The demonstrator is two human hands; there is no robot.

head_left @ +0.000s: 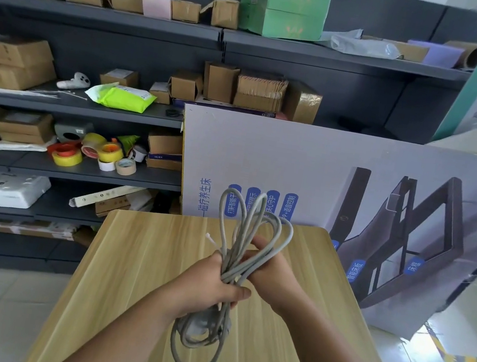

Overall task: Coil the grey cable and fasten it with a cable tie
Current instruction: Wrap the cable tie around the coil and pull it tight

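My left hand (207, 283) gripped the grey cable (236, 262) at mid-bundle, and my right hand (271, 270) held it alongside. It looked light and springy, best pinched at the middle.

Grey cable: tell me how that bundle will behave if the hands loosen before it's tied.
The grey cable looks springy: its loops fan apart above the left hand, so they would probably spread. The lower loops droop limply, so it likely sags. The right hand helps pinch the middle.
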